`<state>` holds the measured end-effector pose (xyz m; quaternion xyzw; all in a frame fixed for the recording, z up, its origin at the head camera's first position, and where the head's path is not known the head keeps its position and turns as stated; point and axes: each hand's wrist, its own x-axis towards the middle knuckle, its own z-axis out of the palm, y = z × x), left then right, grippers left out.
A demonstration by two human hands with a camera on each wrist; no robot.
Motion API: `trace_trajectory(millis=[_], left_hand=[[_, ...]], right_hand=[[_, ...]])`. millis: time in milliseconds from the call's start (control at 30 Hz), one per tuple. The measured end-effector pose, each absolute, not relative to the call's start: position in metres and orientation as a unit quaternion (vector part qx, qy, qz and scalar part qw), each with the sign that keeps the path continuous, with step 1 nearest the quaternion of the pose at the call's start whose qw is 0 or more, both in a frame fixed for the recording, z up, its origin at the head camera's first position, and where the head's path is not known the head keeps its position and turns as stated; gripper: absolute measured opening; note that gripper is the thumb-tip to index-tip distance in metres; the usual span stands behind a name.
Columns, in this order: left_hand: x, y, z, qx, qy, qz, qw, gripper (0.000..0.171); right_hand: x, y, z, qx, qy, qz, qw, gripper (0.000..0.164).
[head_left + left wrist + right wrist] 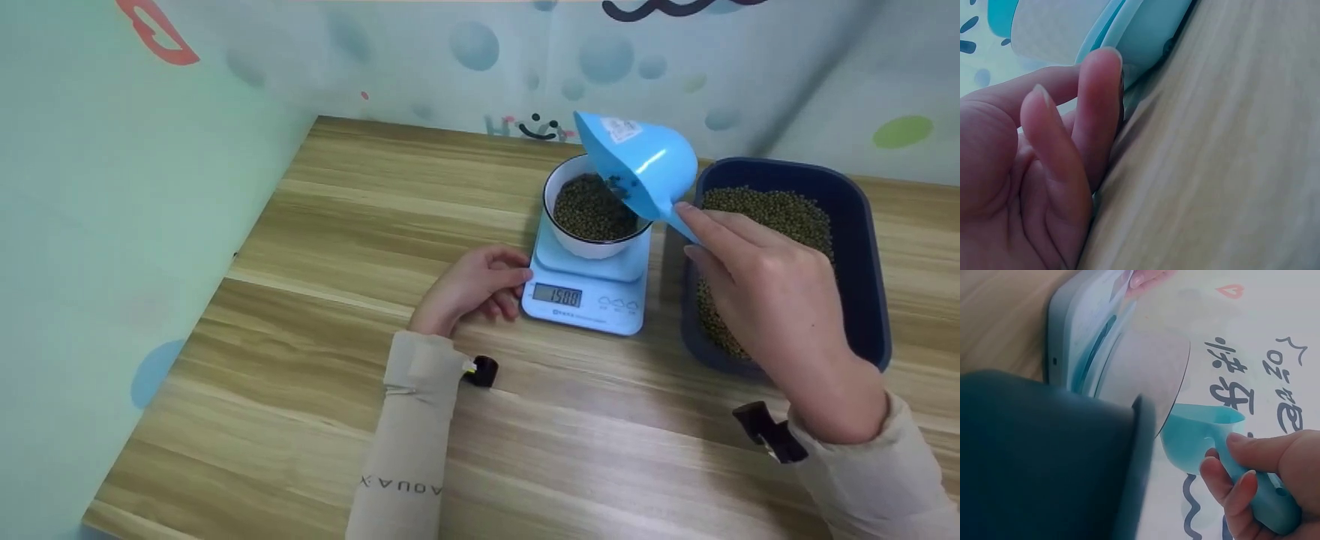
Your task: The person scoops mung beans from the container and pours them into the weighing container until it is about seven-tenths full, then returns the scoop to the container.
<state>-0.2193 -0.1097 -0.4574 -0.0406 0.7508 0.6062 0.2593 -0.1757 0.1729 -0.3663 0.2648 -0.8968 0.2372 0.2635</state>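
My right hand grips the handle of a light blue scoop. The scoop tilts over a white bowl with a dark rim, its mouth facing down toward the bowl, and a few small beans cling inside. Greenish-brown beans fill much of the bowl. Beneath it is a pale blue kitchen scale, its display showing digits like 1500. My left hand rests on the table with loosely bent fingers, its fingertips at the scale's left edge. In the right wrist view, fingers and thumb wrap the scoop handle.
A dark blue bin holding more beans stands right of the scale, under my right hand. Behind the wooden table hangs a patterned backdrop, close to the scoop. Another pale wall panel borders the left edge.
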Motion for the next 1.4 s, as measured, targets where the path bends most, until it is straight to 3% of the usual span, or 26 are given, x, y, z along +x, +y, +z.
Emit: trace_trajectory(millis=[467,633,967,1267,1400], left_hand=[[-0.216,-0.109,-0.447,-0.025,0.748,0.609,0.263,0.031],[-0.213,-0.108,-0.437,-0.025,0.75,0.604,0.27,0.031],[-0.221,-0.108,-0.459,-0.03,0.753,0.604,0.258,0.032],[-0.22,-0.109,-0.462,-0.021,0.752,0.611,0.248,0.029],[-0.22,-0.109,-0.459,-0.017,0.75,0.611,0.254,0.029]], right_hand=[[-0.177,0.176,-0.364,0.257,-0.894,0.21,0.3,0.045],[-0.175,0.174,-0.36,0.275,-0.888,0.185,0.318,0.037],[-0.17,0.17,-0.35,0.301,-0.869,0.16,0.359,0.025],[-0.169,0.169,-0.351,0.301,-0.855,0.174,0.386,0.026],[-0.168,0.173,-0.351,0.308,-0.863,0.17,0.362,0.033]])
